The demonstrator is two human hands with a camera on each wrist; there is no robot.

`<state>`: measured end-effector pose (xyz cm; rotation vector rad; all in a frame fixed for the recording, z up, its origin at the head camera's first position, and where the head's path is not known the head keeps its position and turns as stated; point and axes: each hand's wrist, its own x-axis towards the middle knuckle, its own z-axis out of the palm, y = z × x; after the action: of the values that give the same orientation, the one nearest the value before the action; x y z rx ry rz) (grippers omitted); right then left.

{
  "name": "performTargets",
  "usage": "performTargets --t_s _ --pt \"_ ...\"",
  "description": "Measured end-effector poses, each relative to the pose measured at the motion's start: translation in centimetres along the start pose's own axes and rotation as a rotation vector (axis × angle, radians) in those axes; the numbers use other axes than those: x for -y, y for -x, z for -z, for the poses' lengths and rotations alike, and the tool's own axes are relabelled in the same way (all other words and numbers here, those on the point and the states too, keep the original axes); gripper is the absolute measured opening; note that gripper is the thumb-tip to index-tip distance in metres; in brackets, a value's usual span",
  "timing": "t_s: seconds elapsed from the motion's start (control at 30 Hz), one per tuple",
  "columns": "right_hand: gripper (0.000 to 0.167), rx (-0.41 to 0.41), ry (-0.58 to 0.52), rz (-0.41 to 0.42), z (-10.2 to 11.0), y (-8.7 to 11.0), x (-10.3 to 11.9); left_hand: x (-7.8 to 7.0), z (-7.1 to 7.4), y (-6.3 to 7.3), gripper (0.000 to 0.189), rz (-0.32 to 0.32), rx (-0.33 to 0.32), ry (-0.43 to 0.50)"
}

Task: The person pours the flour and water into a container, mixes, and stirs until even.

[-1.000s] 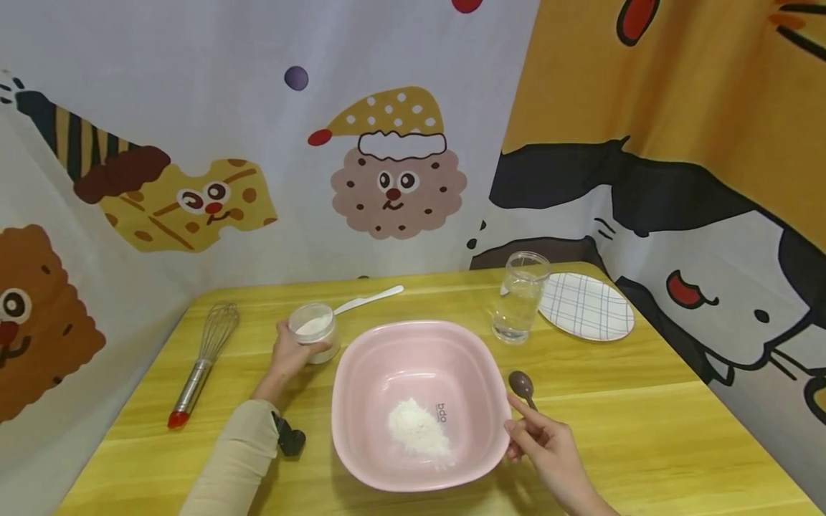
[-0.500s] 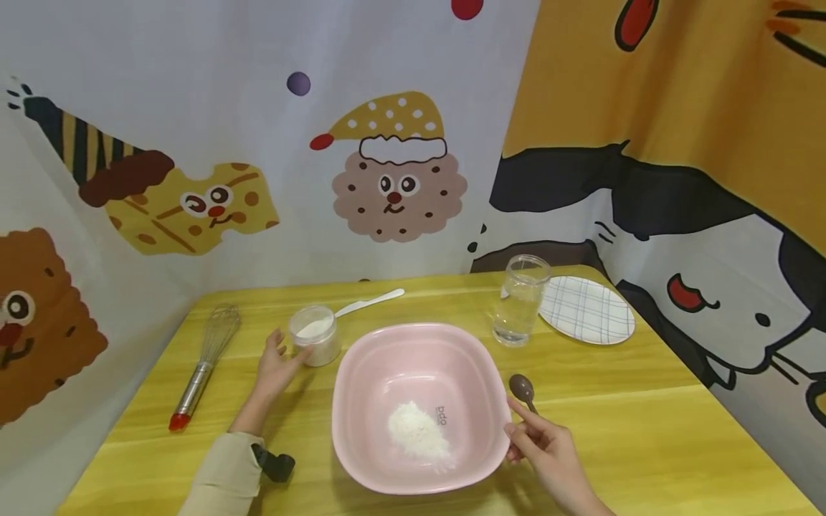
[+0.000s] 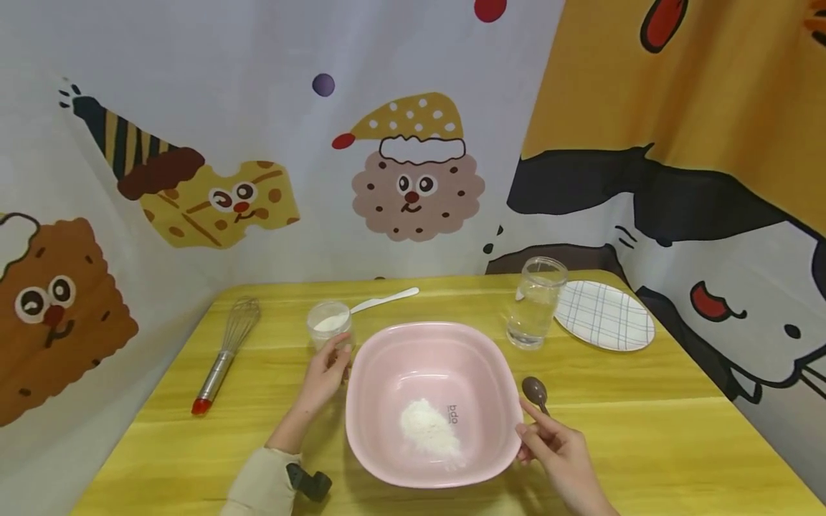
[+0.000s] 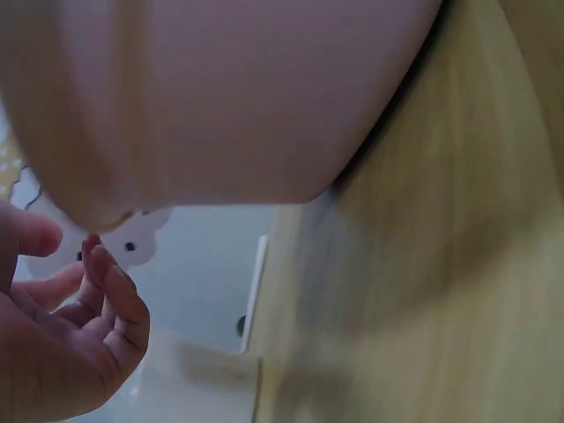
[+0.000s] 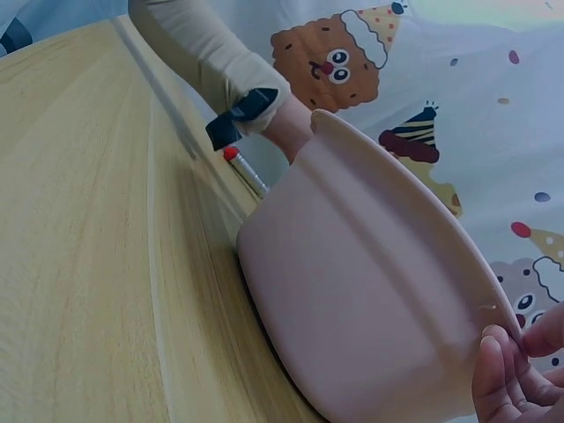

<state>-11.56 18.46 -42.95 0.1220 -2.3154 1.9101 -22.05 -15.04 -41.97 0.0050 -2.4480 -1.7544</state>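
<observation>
A pink square basin (image 3: 379, 387) stands on the wooden table, a heap of white powder (image 3: 427, 428) on its floor. My right hand (image 3: 560, 453) pinches the basin's right rim between thumb and fingers, which the right wrist view shows close up. At the opposite rim is my left hand (image 3: 321, 380), its fingers loosely bent. In the left wrist view those fingertips (image 4: 95, 251) are right at the rim, with the thumb apart from them. Just beyond the left hand stands a clear jar (image 3: 329, 322) of white powder, partly hidden by the fingers.
A whisk (image 3: 226, 355) with a red-tipped handle lies at the left. Behind the basin is a white spatula-like utensil (image 3: 386, 299). At the right are a glass of water (image 3: 534, 308), a checked plate (image 3: 605, 315) and a brown spoon (image 3: 535, 393). Printed cloth hangs behind the table.
The left hand has let go of the powder jar and moved right, to the basin's left rim. My right hand keeps its pinch on the rim. The head view has turned slightly left.
</observation>
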Motion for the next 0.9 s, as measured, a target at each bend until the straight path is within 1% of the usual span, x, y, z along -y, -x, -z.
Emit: performTargets --t_s 0.1,0.2,0.4,0.5,0.6,0.7,0.77,0.83,0.9 --pt "0.045 0.000 0.019 -0.019 0.0 0.0 0.0 0.4 -1.1 -0.6 0.033 -0.023 0.004 -0.009" --pt "0.044 0.002 0.015 -0.003 0.0 0.0 -0.1 0.7 -1.6 -1.0 0.032 -0.034 -0.007 0.015" --pt "0.043 -0.008 0.007 0.027 -0.1 -0.1 -0.3 0.9 -2.2 -1.2 0.028 -0.055 -0.034 0.077" --pt "0.042 0.023 0.004 0.056 0.3 -0.2 -0.3 1.0 -2.3 -1.2 0.026 -0.052 -0.049 0.094" --pt "0.038 0.051 0.017 0.069 1.3 -0.9 0.0 1.1 -2.3 -1.2 0.026 -0.046 -0.058 0.097" --pt "0.037 0.018 0.082 0.053 3.0 -2.7 0.1 1.0 -2.3 -1.2 0.026 -0.041 -0.052 0.091" --pt "0.037 -0.045 0.159 0.040 4.4 -4.7 -0.2 0.9 -2.3 -1.3 0.026 -0.035 -0.044 0.092" --pt "0.043 -0.104 0.296 0.028 5.9 -7.1 -0.4 0.9 -2.2 -1.3 0.026 -0.035 -0.038 0.089" --pt "0.055 -0.143 0.443 0.008 7.3 -9.7 -0.7 0.8 -2.1 -1.4 0.027 -0.041 -0.035 0.084"
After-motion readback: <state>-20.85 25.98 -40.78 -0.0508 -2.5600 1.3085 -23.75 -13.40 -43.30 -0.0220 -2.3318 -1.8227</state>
